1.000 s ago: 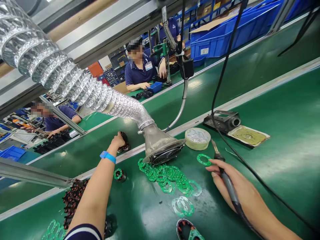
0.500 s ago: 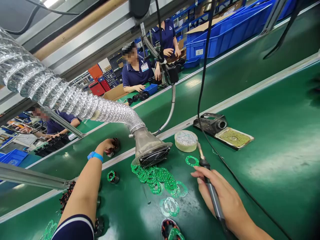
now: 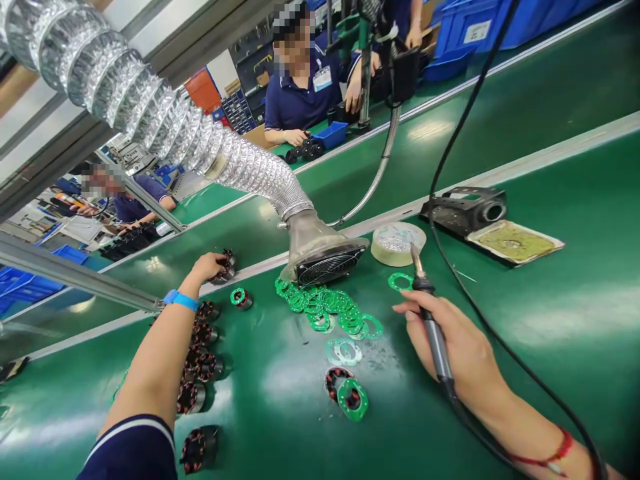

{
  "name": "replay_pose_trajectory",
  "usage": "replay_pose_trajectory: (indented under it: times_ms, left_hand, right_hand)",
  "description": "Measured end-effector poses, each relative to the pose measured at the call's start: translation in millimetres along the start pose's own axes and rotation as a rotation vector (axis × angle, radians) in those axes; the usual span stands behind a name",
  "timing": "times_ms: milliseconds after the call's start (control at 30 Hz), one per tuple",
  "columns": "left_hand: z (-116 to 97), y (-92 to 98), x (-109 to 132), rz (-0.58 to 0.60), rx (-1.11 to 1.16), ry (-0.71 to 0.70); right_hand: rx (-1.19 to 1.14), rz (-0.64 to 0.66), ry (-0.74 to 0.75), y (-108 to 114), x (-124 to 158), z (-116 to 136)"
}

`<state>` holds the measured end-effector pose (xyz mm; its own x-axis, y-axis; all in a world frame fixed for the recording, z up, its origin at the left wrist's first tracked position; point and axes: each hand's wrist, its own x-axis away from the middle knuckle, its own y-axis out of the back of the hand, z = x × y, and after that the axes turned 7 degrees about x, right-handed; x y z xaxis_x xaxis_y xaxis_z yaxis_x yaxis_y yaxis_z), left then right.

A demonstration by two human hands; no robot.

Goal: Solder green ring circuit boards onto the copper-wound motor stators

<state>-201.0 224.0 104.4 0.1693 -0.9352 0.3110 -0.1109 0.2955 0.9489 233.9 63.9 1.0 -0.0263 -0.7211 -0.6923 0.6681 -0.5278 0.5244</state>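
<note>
My left arm reaches out, and the left hand (image 3: pixel 209 267) has its fingers bent over a dark wound core (image 3: pixel 227 268) by the metal strip (image 3: pixel 273 257); they touch it, but I cannot tell whether they grip it. My right hand (image 3: pixel 453 337) is wrapped around the grey handle of a soldering iron (image 3: pixel 437 343), its tip pointing up in front of the pale round tub (image 3: pixel 387 252) of silvery stuff; whether tip and rim touch I cannot tell. A single green ring (image 3: pixel 395 285) lies on the surface (image 3: pixel 280 413) just beyond that hand. Between my hands a heap of green rings (image 3: pixel 325 303) sits under the fume hood (image 3: pixel 313 240). Nearer me, another green ring (image 3: pixel 361 408) leans against a core with copper-coloured windings (image 3: pixel 334 381). A ring-topped core (image 3: pixel 242 299) stands near my left hand, more cores (image 3: pixel 213 367) line up beside that arm, and the iron stand (image 3: pixel 465 207) is at the far right.
</note>
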Motion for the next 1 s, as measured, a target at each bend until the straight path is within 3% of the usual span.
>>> replay_pose_trajectory:
  times_ms: [233,400,533,567,600,667,733,800,900,1000]
  left_hand:
    - [46.5,-17.5,76.9,0.127,-0.092,-0.049]
    - [52.6,-13.8,102.5,0.13,-0.167,0.021]
    - [18.2,-14.5,137.4,0.02,-0.21,0.065]
    - [3.0,-19.4,151.2,-0.085,-0.172,0.011]
    - [-14.1,-26.6,166.4,-0.119,-0.08,-0.097]
    - [-51.7,-47.0,197.4,-0.034,0.152,-0.326]
    - [-87.6,-71.2,221.7,0.152,0.275,-0.485]
    - [-114.8,-93.7,234.1,0.211,0.357,-0.514]
    - [-133.5,-116.6,233.5,0.282,0.42,-0.518]
    - [-132.4,-126.7,224.0,0.34,0.496,-0.533]
  right_hand:
    - [-0.017,0.024,-0.094,-2.1,5.2,0.3]
    - [-0.026,0.094,-0.162,-0.4,10.1,3.5]
    - [-0.144,0.272,-0.206,0.9,14.9,15.2]
    - [-0.184,0.327,-0.209,1.6,16.2,21.1]
    - [-0.203,0.397,-0.187,2.8,17.7,28.4]
    - [-0.164,0.468,-0.122,6.5,22.0,47.0]
    - [-0.072,0.524,-0.061,11.8,28.0,67.8]
    - [0.031,0.543,-0.083,17.1,34.9,85.6]
    - [0.121,0.605,-0.106,22.1,42.7,99.4]
    - [0.124,0.675,-0.129,25.0,43.8,99.9]
